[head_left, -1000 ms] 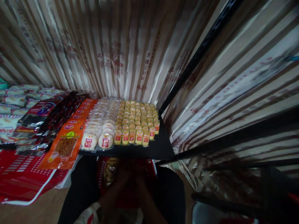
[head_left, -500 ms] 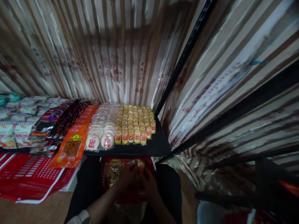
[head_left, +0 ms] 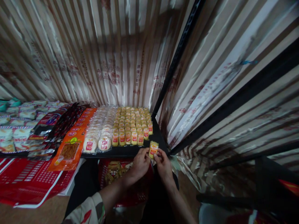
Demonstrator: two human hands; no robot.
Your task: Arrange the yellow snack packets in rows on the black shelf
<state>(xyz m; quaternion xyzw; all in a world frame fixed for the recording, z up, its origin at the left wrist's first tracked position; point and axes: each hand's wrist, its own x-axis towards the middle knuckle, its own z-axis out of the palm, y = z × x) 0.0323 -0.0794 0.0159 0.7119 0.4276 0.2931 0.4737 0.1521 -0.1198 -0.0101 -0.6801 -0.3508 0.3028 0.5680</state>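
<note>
A small yellow snack packet with a red label is pinched between my left hand and my right hand. Both hands are closed on it, just above the front right corner of a black shelf. Rows of the same yellow packets stand on that shelf, right beside the held one. Below my hands sits a red basket holding more wrapped snacks.
Round white wrapped cakes lie left of the yellow rows, then orange snack bags and dark red bags. Striped printed sheeting lines the back and right side. Black frame bars cross at the right.
Both hands rose out of the red basket to the shelf's front edge, now holding one yellow packet between them. The camera tilted slightly.
</note>
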